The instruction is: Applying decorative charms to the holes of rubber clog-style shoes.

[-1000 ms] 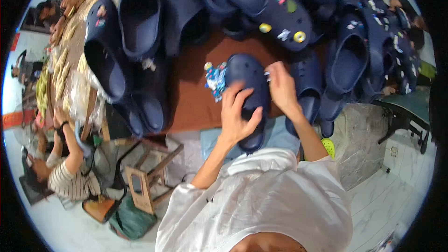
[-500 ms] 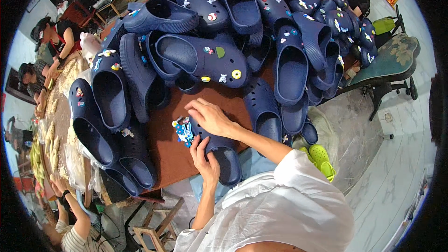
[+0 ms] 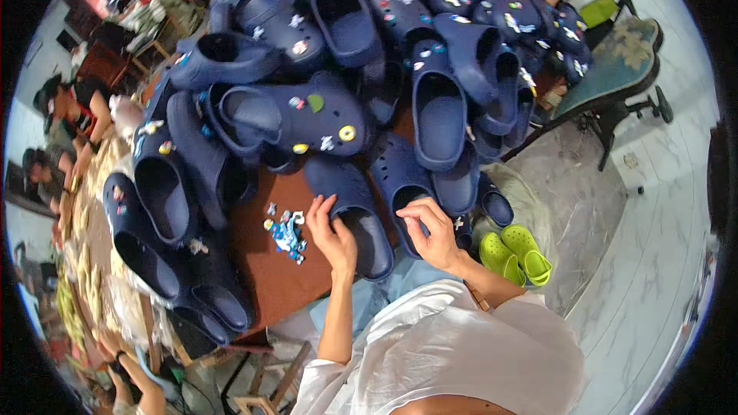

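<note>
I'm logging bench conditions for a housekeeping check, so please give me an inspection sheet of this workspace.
Surface: brown tabletop, partly covered.
Job's things: undecorated navy clog; colourful loose charms to its left.
Clutter: heap of navy clogs beyond, many decorated.
Hands: left hand on the undecorated clog, grip unclear; right hand at the neighbouring clog, fingers curled, contents unclear.
Cables: nothing seen for certain.
Surroundings: lime-green clogs and wheeled chair, right; people working, left.

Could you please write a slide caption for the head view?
Left hand at a navy clog, right hand nearby, charms on the brown tabletop.
</note>
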Motion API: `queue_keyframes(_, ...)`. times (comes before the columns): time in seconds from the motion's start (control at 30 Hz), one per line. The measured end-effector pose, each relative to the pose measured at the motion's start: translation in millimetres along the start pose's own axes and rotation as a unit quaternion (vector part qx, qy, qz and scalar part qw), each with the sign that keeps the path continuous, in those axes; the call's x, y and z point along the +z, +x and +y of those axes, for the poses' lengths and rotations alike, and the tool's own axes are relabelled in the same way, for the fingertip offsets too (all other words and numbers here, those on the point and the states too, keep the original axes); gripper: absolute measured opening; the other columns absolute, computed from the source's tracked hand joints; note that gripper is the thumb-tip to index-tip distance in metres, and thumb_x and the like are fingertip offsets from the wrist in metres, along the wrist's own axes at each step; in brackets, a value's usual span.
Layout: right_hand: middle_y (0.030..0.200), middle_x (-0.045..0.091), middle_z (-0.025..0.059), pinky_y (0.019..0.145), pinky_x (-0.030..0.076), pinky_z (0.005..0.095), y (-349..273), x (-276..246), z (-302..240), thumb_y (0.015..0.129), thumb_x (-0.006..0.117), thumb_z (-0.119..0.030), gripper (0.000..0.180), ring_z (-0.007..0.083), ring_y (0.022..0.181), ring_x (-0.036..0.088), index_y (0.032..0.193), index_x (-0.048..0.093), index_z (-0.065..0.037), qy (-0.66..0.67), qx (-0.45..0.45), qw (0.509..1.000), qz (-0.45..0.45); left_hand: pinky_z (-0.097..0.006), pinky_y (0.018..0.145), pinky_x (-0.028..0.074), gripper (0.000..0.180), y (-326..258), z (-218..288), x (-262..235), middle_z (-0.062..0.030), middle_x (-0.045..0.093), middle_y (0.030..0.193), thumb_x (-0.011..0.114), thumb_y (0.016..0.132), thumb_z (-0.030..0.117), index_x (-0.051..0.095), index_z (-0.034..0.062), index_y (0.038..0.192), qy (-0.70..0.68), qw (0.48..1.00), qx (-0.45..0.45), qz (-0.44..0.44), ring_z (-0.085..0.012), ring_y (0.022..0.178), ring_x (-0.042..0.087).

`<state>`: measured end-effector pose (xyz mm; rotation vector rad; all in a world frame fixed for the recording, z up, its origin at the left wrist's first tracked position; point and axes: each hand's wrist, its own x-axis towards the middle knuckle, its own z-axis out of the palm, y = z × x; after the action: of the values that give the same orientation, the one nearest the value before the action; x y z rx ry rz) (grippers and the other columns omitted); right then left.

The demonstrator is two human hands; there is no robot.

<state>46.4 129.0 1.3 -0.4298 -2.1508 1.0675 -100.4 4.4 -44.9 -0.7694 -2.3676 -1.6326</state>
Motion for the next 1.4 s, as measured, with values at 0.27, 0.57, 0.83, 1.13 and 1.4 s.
queue_keyframes(0.27,0.093,0.059,0.0094,0.070,0.049,0.0283,-23,-40,37,0.094,0.054,0.001,0.009,0.0167,0.079,0.058,0.100,0.061,-0.002,0.013,0.069,0.979,0.193,-0.041,0.106,0.039,0.033,10,6,12,-0.0203,0.056,0.125,0.055,0.084,-0.006,0.063,0.0002,0.115,0.009,0.999,0.045,-0.012,-0.0353,0.121,0.052)
queue_keyframes(0.57,0.118,0.049,0.0141,0.093,0.041,0.0383,-14,-118,206,0.099,0.056,-0.017,0.036,0.0222,0.105,0.049,0.127,0.045,0.001,-0.134,0.159,0.867,0.452,-0.046,0.104,0.038,0.031,-22,63,21,-0.0171,0.057,0.125,0.064,0.076,-0.003,0.069,0.0054,0.105,0.040,0.977,0.202,-0.055,-0.0375,0.121,0.051)
queue_keyframes(0.83,0.134,0.052,0.0164,0.092,0.046,0.0489,24,-185,313,0.090,0.064,-0.049,0.074,0.0307,0.116,0.055,0.140,0.038,-0.001,0.051,0.345,0.861,0.370,-0.047,0.104,0.039,0.035,-31,71,42,-0.0193,0.053,0.130,0.064,0.077,0.000,0.066,0.0053,0.112,-0.004,0.964,0.193,-0.181,-0.0387,0.123,0.048)
queue_keyframes(1.13,0.117,0.059,0.0172,0.070,0.053,0.0402,47,-161,293,0.093,0.055,-0.028,0.048,0.0259,0.092,0.063,0.131,0.044,-0.002,0.173,0.387,0.760,0.493,-0.047,0.106,0.038,0.038,-37,58,40,-0.0191,0.051,0.132,0.064,0.079,0.002,0.064,0.0055,0.116,0.018,0.960,0.165,-0.224,-0.0394,0.127,0.045)
queue_keyframes(1.4,0.127,0.052,0.0224,0.104,0.036,0.0402,0,-160,308,0.095,0.048,-0.025,0.046,0.0334,0.117,0.051,0.134,0.042,-0.001,0.013,0.265,0.787,0.557,-0.048,0.106,0.038,0.036,-39,55,37,-0.0192,0.051,0.132,0.064,0.079,0.001,0.065,0.0065,0.115,0.009,0.959,0.161,-0.232,-0.0398,0.127,0.045)
